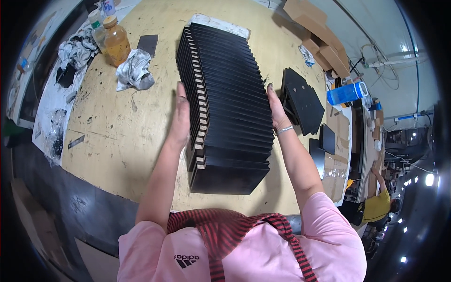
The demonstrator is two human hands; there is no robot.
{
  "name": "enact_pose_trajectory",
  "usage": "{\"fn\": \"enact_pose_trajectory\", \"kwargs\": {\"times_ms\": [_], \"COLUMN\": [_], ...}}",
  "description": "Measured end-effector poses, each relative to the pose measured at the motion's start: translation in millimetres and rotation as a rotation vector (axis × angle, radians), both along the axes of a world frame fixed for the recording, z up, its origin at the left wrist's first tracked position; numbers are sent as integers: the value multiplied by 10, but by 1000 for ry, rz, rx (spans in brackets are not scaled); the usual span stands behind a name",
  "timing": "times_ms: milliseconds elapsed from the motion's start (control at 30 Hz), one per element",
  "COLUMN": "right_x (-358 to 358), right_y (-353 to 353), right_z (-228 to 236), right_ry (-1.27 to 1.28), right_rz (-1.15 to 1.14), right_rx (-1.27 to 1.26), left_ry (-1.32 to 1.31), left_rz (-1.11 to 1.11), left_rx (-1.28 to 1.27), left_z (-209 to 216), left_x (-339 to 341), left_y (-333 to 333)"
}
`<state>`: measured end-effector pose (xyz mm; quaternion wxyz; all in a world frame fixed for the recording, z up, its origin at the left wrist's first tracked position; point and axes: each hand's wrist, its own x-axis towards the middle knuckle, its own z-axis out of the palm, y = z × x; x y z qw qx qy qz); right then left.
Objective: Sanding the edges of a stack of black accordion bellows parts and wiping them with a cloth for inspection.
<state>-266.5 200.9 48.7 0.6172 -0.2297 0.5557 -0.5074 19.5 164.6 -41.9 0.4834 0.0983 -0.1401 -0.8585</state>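
Black panels [230, 103] stand between left hand [180, 120] and right hand [277, 112], fingers [181, 92] extended open along their sides.

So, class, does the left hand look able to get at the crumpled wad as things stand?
Probably yes: only open tabletop shows between the left hand and the crumpled wad, though the hand would have to leave the side of the black panels.

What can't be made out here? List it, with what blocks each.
All in the head view:
Palms of the left hand and right hand: turned toward the black panels.
Tabletop beneath the panels: covered by them.
White container, top: cut off by the upper edge.
Far worker's hand: too small.
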Motion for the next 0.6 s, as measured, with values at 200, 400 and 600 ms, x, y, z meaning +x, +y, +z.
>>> {"fn": "enact_pose_trajectory", "kwargs": {"times_ms": [200, 400, 600], "right_x": [-139, 12, 320], "right_y": [676, 2061, 2050], "right_z": [117, -122, -198], "right_ry": [134, 366, 168], "right_rz": [138, 355, 64], "right_rx": [-104, 14, -53], "left_ry": [-693, -1056, -960], "left_rz": [118, 260, 179], "left_rx": [-406, -677, -602], "left_z": [331, 35, 137], "left_x": [271, 137, 183], "left_y": [619, 1360, 1393]}}
